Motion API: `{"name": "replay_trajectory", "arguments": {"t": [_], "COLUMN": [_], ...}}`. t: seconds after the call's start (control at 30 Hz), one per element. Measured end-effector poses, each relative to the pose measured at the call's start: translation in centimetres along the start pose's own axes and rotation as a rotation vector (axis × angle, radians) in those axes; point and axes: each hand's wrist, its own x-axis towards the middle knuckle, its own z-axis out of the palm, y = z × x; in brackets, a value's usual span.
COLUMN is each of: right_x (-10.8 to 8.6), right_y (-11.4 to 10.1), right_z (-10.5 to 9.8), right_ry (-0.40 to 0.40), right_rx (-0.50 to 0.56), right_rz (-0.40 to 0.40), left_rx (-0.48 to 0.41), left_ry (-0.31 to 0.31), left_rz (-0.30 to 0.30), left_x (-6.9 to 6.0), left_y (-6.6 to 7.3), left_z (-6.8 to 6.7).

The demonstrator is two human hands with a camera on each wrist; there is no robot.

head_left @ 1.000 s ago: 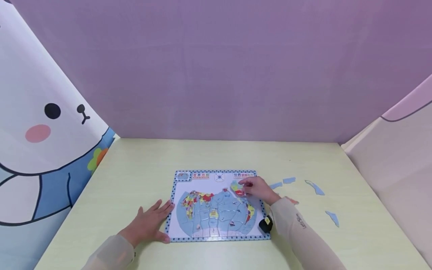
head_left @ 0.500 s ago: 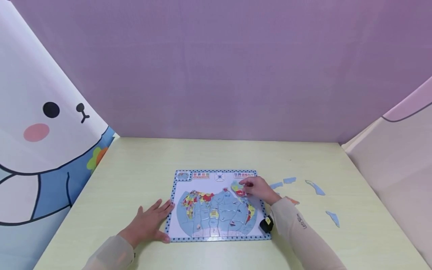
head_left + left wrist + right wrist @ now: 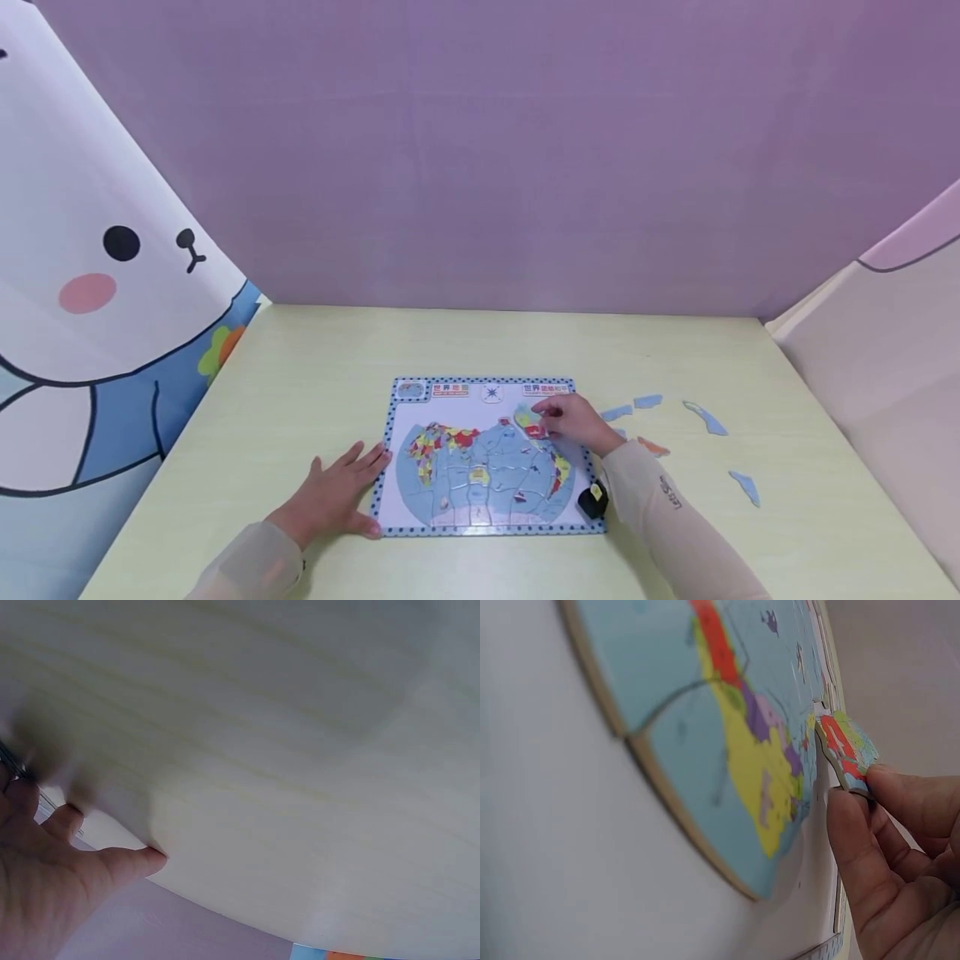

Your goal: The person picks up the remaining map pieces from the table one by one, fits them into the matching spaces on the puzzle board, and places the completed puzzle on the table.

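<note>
A world map puzzle board [image 3: 487, 531] with a blue dotted border lies on the table, its joined blue pieces forming much of the map. My right hand [image 3: 576, 421] pinches a puzzle piece [image 3: 845, 744] coloured red, green and light blue between thumb and fingers. That piece is tilted over the upper right of the map, beside the joined pieces; whether it touches them I cannot tell. At the board's left edge my left hand [image 3: 333, 492] rests with its fingers spread, fingertips and thumb touching the border. In the left wrist view the thumb is extended along the table.
Right of the board lie several loose pieces, among them a blue strip [image 3: 705, 417], a small blue piece [image 3: 745, 487] and an orange piece [image 3: 652, 447]. A black wrist device [image 3: 593, 500] sits by the right sleeve. A purple cloth wall [image 3: 487, 167] stands behind the table.
The view has shifted slightly. Both hands stay in nearly the same places, the right one still pinching the puzzle piece over the map's upper right.
</note>
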Motion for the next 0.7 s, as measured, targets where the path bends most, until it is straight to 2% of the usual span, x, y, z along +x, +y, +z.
{"name": "replay_trajectory", "arguments": {"t": [0.27,0.53,0.7], "right_x": [-0.1,-0.15,-0.08], "right_y": [0.04,-0.31,-0.68], "right_z": [-0.04,0.21,0.41], "right_ry": [0.006,0.0,0.009], "right_rx": [0.011,0.006,-0.022], "right_rz": [0.01,0.013,0.015], "left_rx": [0.006,0.014,0.004], "left_ry": [-0.011,0.005,0.001], "left_rz": [-0.013,0.005,-0.002], "left_x": [0.22,0.23,0.22], "left_y": [-0.03,-0.13,-0.11], "left_z": [0.09,0.06,0.13]}}
